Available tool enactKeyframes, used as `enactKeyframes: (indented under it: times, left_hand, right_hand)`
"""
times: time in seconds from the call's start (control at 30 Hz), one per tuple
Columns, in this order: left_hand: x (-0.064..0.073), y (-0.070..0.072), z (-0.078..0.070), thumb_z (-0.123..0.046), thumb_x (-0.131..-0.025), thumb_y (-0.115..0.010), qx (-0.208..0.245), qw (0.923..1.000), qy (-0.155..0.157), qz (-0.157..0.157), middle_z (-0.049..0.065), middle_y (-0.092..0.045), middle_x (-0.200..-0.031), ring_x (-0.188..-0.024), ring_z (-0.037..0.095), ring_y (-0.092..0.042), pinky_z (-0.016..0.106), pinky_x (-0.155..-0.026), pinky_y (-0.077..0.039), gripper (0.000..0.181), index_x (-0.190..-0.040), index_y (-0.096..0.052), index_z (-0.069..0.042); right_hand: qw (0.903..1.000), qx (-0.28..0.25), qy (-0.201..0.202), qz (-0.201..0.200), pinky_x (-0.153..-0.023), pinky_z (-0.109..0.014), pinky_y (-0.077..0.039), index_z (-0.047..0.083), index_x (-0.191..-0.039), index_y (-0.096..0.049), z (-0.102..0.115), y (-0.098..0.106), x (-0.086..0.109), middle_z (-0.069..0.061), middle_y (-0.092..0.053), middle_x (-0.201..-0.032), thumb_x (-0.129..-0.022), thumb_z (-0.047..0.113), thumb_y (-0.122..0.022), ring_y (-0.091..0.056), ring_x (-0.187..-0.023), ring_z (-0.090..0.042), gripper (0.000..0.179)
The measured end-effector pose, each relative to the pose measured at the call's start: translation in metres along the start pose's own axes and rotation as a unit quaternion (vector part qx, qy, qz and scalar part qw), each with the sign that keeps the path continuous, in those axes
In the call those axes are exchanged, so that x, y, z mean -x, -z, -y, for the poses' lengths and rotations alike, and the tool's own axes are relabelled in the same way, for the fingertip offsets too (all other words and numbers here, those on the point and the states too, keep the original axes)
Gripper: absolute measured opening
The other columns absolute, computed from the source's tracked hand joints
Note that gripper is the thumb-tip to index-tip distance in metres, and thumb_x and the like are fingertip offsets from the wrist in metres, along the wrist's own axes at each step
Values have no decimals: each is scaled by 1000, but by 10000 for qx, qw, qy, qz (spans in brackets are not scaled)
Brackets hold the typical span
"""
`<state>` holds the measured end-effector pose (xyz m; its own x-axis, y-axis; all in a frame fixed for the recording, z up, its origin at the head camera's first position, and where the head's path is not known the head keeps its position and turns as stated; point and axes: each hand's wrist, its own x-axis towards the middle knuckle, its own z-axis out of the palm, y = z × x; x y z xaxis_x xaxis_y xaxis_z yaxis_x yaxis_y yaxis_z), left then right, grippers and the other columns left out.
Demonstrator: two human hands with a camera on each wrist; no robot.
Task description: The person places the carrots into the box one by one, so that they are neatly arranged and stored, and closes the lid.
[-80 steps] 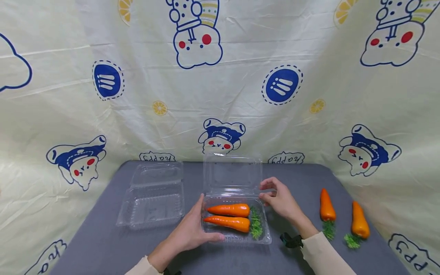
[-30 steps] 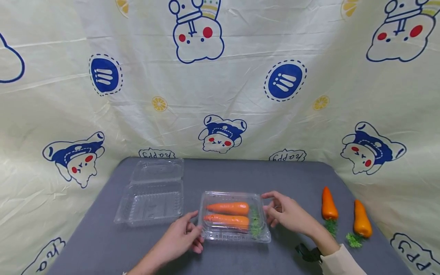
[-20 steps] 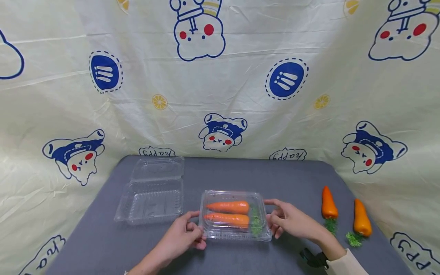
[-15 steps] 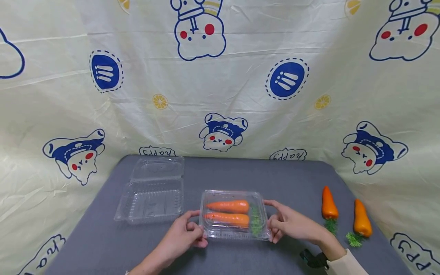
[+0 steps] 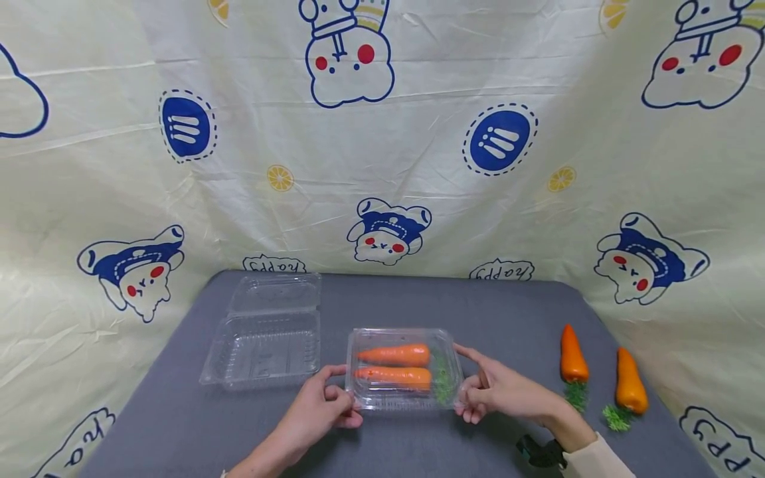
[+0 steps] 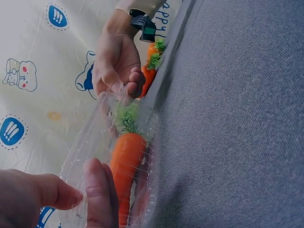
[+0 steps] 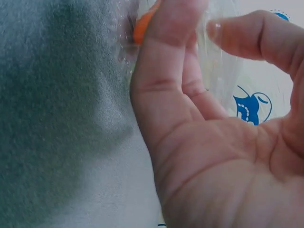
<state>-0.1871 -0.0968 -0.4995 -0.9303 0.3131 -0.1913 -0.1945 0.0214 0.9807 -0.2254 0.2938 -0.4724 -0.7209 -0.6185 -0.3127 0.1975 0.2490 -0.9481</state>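
A lidded clear plastic clamshell box (image 5: 403,402) sits at the middle front of the table, its lid down. Through the lid show two orange carrots (image 5: 394,377) lying side by side, tips left, with green tops (image 5: 443,380) on the right. My left hand (image 5: 315,403) pinches the box's left side near the front corner, thumb and fingers on either side of the plastic in the left wrist view. At the opposite end, my right hand (image 5: 505,388) pinches the right front corner, its index finger stretched along the side.
Left of the hands, a second clear clamshell box (image 5: 263,352) lies with its lid laid back. Two more carrots (image 5: 574,358) with green tops rest near the table's right edge. A printed curtain (image 5: 382,153) hangs behind the grey table (image 5: 508,312).
The lid, upright at first, has come down over the carrots. Both hands moved to the box's sides and took hold of it; the box has lately shifted slightly back and left.
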Motion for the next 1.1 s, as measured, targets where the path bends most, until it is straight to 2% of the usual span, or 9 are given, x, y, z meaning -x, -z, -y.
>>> enactKeyframes:
  times: [0.17, 0.37, 0.53, 0.87, 1.1]
  left_hand:
    - [0, 0, -1, 3, -109, -64, -43, 9999, 108, -14, 15, -82, -98, -80, 15, -81, 34, -82, -74, 67, -169, -35, 16]
    - [0, -1, -1, 0, -110, -62, 95, 9998, 170, -15, 12, -82, -97, -78, 14, -80, 31, -78, -72, 67, -170, -34, 15]
    - [0, 0, -2, -1, -113, -60, 222, 9994, 257, 68, 12, -83, -97, -78, 13, -79, 30, -75, -72, 67, -172, -31, 13]
    - [-1, 2, -6, -2, -109, -62, 332, 9975, 563, 257, 12, -85, -95, -78, 14, -81, 31, -77, -73, 74, -175, -29, 11]
    - [-4, 1, -6, 0, -107, -61, 324, 9975, 560, 280, 12, -87, -93, -77, 15, -83, 30, -76, -72, 75, -175, -31, 12]
  right_hand:
    - [9994, -274, -128, -168, -78, -31, -71, -1, -183, 12, -4, -2, -3, -14, -84, -104, -116, 4, -59, -78, -85, -18, 98]
    - [9976, -602, -303, -185, -74, -28, -69, -3, -182, 13, -9, -7, -3, -10, -86, -99, -115, 4, -58, -76, -77, -13, 98]
    - [9975, -601, -273, -238, -72, -26, -67, -3, -182, 13, -9, -9, -3, -9, -86, -97, -115, 4, -61, -75, -77, -12, 100]
    - [9974, -590, -312, -267, -70, -25, -65, -4, -182, 11, -6, -11, -2, -9, -85, -96, -115, 4, -60, -74, -76, -12, 98]
    - [9974, -543, -363, -306, -68, -25, -65, -2, -182, 11, -6, -11, -2, -9, -85, -95, -115, 4, -60, -73, -74, -12, 99]
